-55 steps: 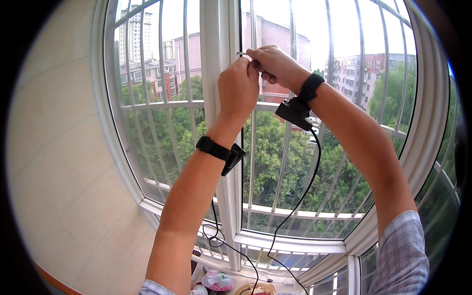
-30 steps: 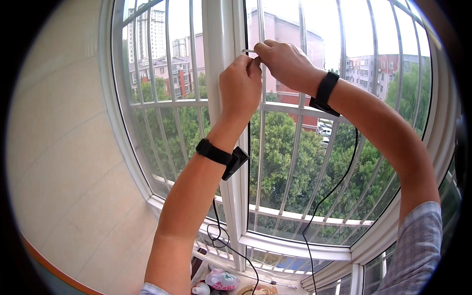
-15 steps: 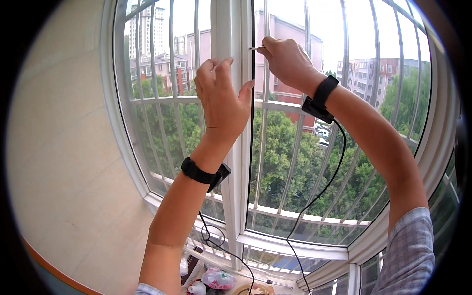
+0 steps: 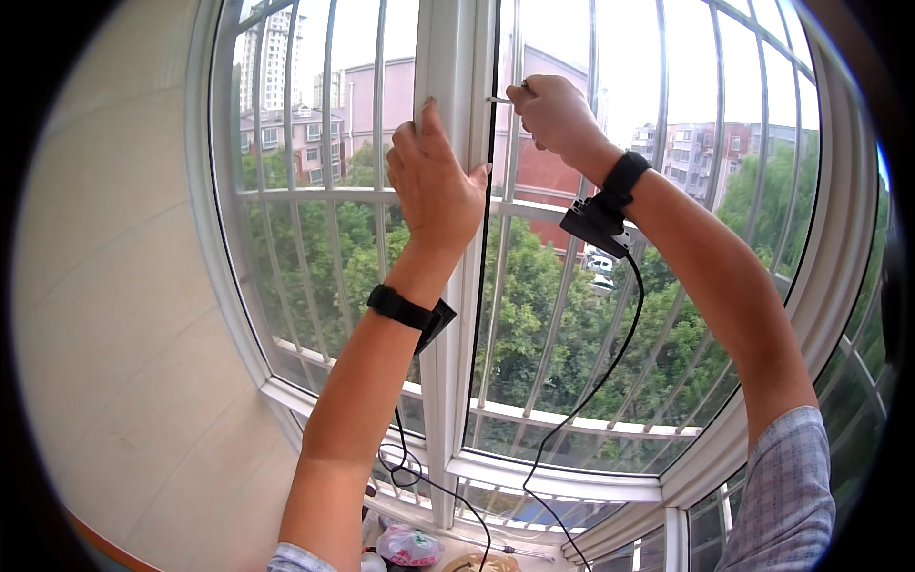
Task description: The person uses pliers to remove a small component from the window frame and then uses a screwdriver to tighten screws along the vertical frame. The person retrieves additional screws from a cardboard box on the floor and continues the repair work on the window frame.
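My left hand (image 4: 434, 181) rests against the white window frame post (image 4: 457, 57) with its fingers apart. Its index finger points up and the thumb reaches toward the dark seal along the right pane. To its right, my right hand (image 4: 558, 114) is closed around a thin metal rod (image 4: 498, 100), whose tip points left at the edge of the post. Most of the rod is hidden in the fist, so its kind does not show. Each wrist wears a black strap with a small box.
Black cables (image 4: 596, 381) hang from both wrist boxes. Metal bars (image 4: 562, 315) stand outside the glass. Tiled wall (image 4: 124, 238) lies to the left. Low down, a tied plastic bag (image 4: 410, 545) and other items sit by the window's base.
My left index finger has straightened upward along the post. My right hand has turned slightly while keeping the rod, and the whole view has shifted a little.
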